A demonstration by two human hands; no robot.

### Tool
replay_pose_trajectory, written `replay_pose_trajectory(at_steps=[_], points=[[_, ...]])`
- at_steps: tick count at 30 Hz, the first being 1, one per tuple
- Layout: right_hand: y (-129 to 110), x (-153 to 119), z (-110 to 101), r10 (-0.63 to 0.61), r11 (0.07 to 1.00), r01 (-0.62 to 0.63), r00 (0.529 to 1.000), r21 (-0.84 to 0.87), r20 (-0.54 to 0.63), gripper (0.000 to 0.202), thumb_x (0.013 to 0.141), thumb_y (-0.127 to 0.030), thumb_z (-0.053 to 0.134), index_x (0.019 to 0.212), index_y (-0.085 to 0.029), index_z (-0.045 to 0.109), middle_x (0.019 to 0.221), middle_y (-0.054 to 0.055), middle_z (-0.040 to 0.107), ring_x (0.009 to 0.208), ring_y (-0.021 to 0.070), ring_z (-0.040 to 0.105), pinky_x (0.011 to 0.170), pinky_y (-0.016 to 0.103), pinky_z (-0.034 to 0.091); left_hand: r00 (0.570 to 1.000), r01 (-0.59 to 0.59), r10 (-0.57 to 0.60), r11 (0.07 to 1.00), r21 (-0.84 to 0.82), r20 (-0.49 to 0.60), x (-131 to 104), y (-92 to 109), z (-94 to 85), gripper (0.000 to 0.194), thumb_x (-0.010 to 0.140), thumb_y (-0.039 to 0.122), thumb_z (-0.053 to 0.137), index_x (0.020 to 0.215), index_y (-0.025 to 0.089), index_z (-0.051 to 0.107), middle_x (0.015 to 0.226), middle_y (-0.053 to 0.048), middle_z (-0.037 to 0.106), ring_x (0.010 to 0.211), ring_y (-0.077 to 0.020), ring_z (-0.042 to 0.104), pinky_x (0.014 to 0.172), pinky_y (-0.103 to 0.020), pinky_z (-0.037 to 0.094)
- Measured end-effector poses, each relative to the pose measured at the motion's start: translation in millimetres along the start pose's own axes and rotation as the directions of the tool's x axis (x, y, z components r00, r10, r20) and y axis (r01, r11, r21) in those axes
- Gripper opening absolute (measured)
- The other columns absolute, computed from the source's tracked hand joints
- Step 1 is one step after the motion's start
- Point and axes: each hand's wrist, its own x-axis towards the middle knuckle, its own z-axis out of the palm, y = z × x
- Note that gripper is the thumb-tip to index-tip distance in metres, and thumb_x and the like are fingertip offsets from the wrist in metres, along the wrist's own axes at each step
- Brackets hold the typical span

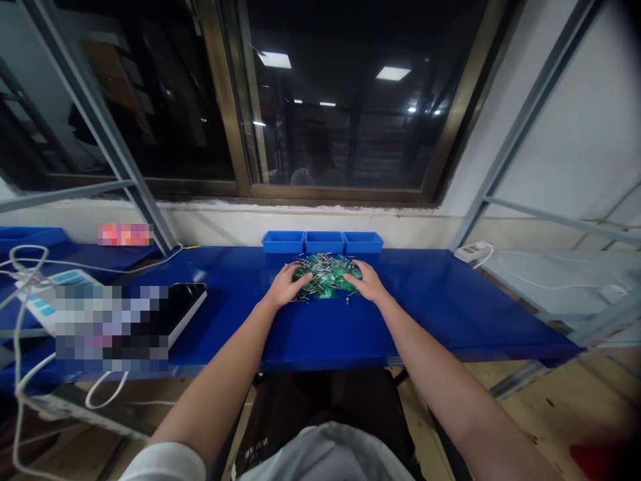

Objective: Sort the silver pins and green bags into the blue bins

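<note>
A heap of thin silvery metal pins or screws [325, 259] mixed with shiny green pieces [328, 288] lies on the blue table [330, 334]. My left hand [286, 286] rests against the heap's left side, thumb apart from the curved fingers. On the opposite side my right hand [369, 282] is cupped at the heap's edge, its thumb also apart. Both hands look open around the pile, with some fingertips hidden among the pieces. One loose metal piece [347, 300] lies just in front of the heap.
Three blue bins [324, 242] stand in a row behind the heap. On the left are a blurred dark device [185, 304], a white-and-blue box [75, 284] and white cables [20, 374]. A power strip [473, 252] lies at the back right. Metal posts [525, 107] rise at both sides.
</note>
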Motion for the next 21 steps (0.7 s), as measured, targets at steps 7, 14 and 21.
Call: replay_pose_trajectory(at_steps=[7,14,21], points=[[5.2,5.1,-7.3,0.144,0.979,-0.105,0.963,0.176,-0.228,0.046,0.078,-0.053,0.046,0.105,-0.018,0.061,0.107,0.008,0.063,0.101,0.0211,0.056,0.089,0.035,0.040,0.964,0.024,-0.018,1.000,0.020,-0.265,4.3,-3.2,-4.2,0.031,0.080,0.041,0.047,0.091,0.017,0.064,0.096,-0.008,0.064,0.092,-0.0214,0.058,0.085,-0.033,0.043],[4.3,6.7,-4.7,0.079,0.997,-0.077,0.936,0.017,-0.342,0.020,0.074,-0.031,0.053,0.081,-0.018,0.067,0.087,0.006,0.067,0.089,0.0198,0.057,0.083,0.033,0.041,0.940,-0.026,0.046,0.998,0.062,-0.338,3.3,-1.9,-8.5,0.020,0.077,0.026,0.047,0.079,0.017,0.065,0.084,-0.005,0.066,0.079,-0.0182,0.060,0.076,-0.028,0.045],[1.5,4.6,-6.6,0.027,0.999,-0.039,0.928,-0.024,-0.373,0.016,0.072,-0.026,0.054,0.078,-0.019,0.067,0.085,0.005,0.067,0.086,0.0197,0.057,0.083,0.033,0.041,0.927,-0.052,0.077,0.996,0.077,-0.368,1.6,1.0,-8.9,0.021,0.078,0.027,0.048,0.081,0.017,0.066,0.084,-0.005,0.067,0.080,-0.0182,0.060,0.076,-0.028,0.045]])
